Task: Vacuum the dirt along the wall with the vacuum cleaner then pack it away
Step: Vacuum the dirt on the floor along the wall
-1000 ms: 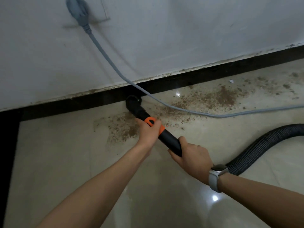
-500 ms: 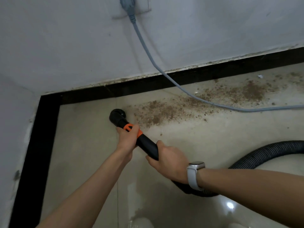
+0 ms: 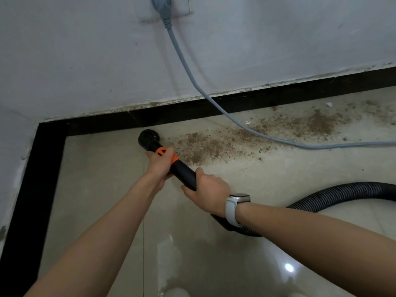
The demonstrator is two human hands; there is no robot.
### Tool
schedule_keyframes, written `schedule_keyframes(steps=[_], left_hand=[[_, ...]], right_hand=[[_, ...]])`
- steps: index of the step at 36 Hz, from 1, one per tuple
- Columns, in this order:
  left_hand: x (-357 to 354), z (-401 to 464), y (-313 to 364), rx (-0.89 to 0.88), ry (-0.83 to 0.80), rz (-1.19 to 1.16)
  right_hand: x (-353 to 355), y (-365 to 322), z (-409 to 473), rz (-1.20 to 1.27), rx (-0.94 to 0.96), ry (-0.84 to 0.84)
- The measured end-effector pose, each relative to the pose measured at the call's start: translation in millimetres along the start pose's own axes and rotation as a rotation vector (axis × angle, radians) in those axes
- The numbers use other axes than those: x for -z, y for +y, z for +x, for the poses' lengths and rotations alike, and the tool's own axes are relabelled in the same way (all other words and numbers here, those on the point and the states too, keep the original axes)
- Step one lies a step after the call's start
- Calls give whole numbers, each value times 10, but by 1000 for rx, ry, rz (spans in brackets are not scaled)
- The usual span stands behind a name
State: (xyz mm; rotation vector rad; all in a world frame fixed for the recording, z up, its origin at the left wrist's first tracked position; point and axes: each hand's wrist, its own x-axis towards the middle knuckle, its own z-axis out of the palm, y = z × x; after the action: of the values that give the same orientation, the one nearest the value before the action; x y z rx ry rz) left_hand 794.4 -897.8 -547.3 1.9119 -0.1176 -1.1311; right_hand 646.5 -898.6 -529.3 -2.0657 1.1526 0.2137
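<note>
A black vacuum nozzle point(image 3: 150, 139) with an orange collar points at the floor near the black skirting. My left hand point(image 3: 159, 167) grips the tube at the orange collar. Farther back, my right hand point(image 3: 206, 190), with a white watch on the wrist, grips the black tube. The ribbed black hose point(image 3: 334, 192) curves off to the right behind my right arm. Brown dirt point(image 3: 214, 144) is strewn over the tiles to the right of the nozzle, stretching along the wall toward the right edge.
A grey power cord point(image 3: 214, 101) hangs from a plug point(image 3: 161, 7) in the white wall and trails across the dirt to the right. Black skirting point(image 3: 192, 109) lines the wall and turns at the left corner. Glossy beige tiles fill the foreground.
The nozzle has swept left out of the dirt patch toward the corner, leaving cleaned floor beneath and left of it. Both hands kept their grip on the tube.
</note>
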Motion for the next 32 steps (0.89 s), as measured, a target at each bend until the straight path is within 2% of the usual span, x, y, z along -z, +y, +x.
schedule_keyframes(steps=[14, 22, 32], left_hand=[[-293, -554, -263, -8, -86, 11], [-404, -788, -446, 42, -25, 28], [-248, -1064, -751, 81, 89, 17]], right_hand=[[9, 395, -487, -26, 1, -27], [-7, 561, -766, -59, -5, -46], [-116, 579, -977, -96, 89, -138]])
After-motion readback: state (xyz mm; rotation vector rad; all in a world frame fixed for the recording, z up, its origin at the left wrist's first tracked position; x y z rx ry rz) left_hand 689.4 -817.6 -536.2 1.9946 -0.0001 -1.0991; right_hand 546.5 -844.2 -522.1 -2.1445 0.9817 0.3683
